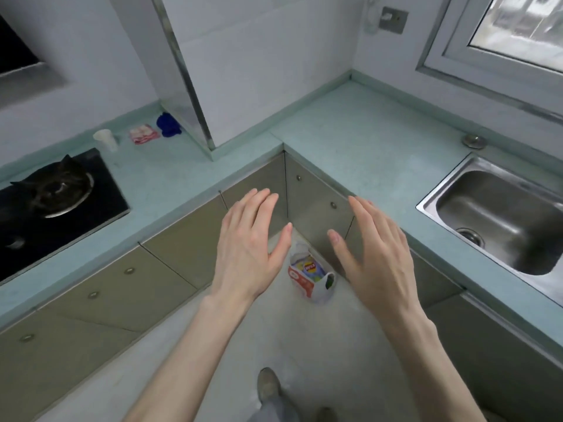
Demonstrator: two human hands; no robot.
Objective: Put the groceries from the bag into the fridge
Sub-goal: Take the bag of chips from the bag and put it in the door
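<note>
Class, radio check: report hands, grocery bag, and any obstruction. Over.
Left hand open, right hand open, both empty. Grocery bag on floor in cabinet corner, untouched. Nothing between hands and bag; fridge not in view.

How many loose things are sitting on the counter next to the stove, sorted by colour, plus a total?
White: 1, a plastic cup
Red and white: 1, a folded cloth or packet; which it is I cannot tell
Blue: 1, a small object, too blurred to name
Total: 3
</note>
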